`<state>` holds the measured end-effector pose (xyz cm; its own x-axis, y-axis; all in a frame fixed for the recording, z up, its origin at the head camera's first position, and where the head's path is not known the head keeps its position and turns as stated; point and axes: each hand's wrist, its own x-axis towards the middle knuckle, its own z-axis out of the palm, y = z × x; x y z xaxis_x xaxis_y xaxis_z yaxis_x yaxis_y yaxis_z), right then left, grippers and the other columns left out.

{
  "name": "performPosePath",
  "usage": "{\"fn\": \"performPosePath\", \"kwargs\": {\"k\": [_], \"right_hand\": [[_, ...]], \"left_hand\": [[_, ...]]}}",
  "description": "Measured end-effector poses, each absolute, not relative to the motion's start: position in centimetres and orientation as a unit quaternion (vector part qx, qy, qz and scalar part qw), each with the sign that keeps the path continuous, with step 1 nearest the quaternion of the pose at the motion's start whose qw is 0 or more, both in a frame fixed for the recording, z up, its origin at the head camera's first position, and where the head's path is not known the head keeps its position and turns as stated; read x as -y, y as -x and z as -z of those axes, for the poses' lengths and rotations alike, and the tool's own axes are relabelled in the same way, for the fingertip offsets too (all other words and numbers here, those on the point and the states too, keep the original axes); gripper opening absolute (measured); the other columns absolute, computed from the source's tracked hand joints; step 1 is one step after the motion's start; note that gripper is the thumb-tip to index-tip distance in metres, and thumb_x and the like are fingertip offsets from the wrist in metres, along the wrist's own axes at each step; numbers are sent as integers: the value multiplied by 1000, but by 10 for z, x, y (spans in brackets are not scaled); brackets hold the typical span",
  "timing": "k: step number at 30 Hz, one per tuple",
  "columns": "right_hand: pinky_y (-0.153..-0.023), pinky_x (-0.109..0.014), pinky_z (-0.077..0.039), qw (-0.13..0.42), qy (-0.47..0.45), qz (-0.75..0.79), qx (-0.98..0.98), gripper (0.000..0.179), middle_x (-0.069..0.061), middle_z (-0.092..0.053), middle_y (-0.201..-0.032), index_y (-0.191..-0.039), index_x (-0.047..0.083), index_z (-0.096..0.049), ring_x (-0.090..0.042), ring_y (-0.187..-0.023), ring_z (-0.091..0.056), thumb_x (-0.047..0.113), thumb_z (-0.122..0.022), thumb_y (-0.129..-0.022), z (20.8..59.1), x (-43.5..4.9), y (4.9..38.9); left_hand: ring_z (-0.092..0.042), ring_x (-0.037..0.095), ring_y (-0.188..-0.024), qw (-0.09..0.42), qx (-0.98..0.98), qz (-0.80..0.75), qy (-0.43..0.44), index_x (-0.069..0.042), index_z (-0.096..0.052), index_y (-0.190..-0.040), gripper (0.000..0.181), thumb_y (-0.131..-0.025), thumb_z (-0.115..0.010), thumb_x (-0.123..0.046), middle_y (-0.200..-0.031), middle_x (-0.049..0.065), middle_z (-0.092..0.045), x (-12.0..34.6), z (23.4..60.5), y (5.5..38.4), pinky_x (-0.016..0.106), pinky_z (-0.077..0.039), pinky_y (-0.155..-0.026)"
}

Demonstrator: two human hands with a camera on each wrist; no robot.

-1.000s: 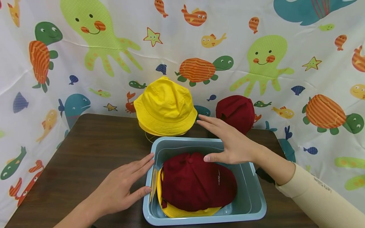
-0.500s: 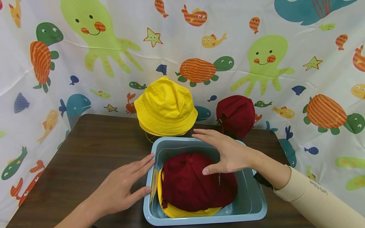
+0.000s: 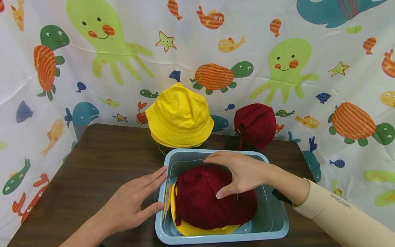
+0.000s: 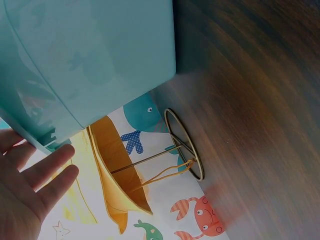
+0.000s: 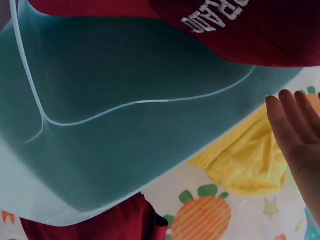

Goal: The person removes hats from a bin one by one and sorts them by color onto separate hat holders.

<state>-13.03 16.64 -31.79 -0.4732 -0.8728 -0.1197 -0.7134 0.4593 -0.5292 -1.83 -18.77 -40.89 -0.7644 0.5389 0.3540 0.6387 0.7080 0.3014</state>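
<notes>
A light blue plastic bin (image 3: 256, 236) stands on the table and holds a maroon baseball cap (image 3: 200, 202) lying over a yellow hat (image 3: 213, 231). White lettering (image 5: 215, 16) on the cap shows in the right wrist view. My left hand (image 3: 131, 202) rests its straight fingers against the bin's left rim; the left wrist view also has this hand (image 4: 32, 185) at the rim. Above the cap, my right hand (image 3: 240, 171) is spread, thumb apart from the fingers and nothing held. Its thumb overlaps the cap in the head view. Most of the yellow hat is hidden beneath the cap.
Behind the bin, a yellow bucket hat (image 3: 179, 116) sits on a wire stand (image 4: 184, 145). Another maroon cap (image 3: 256, 125) stands at the back right. A curtain (image 3: 123, 96) printed with sea animals hangs behind the dark wooden table (image 3: 102, 161).
My right hand has come down and slightly left, from over the bin's back rim to over the maroon cap. The left hand and the bin have stayed put.
</notes>
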Motion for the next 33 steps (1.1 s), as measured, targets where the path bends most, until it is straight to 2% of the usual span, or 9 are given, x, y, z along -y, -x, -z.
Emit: {"fn": "performPosePath", "kwargs": {"k": [6,17,26,33], "right_hand": [[-110,-41,-48,225,471,192,-831,84,3,-57,-147,-149,13,-56,-14,-131,-53,53,-84,-81,316,-160,134],[-98,-34,-53,233,471,191,-829,67,9,-65,-129,-136,15,-66,-10,-115,-58,47,-88,-81,314,-154,142],[-91,-29,-55,247,481,202,-817,58,7,-68,-123,-129,12,-68,-9,-106,-60,41,-88,-83,321,-150,144],[-81,-27,-55,253,480,210,-813,38,10,-68,-108,-119,15,-71,-9,-94,-60,29,-87,-87,324,-149,144]], "left_hand": [[-59,20,-136,113,919,205,316,-15,-48,-159,73,-97,-72,-44,-165,-1,-41,188,409,18,49,-57,-98],[-58,21,-136,99,925,201,307,-15,-48,-159,72,-97,-71,-46,-166,-2,-41,189,408,18,50,-57,-99],[-59,20,-136,104,922,205,311,-15,-49,-158,72,-97,-72,-45,-166,-2,-41,188,408,18,49,-57,-99],[-59,20,-136,111,919,208,316,-13,-50,-157,72,-97,-72,-45,-165,-2,-41,187,409,18,49,-57,-99]]}}
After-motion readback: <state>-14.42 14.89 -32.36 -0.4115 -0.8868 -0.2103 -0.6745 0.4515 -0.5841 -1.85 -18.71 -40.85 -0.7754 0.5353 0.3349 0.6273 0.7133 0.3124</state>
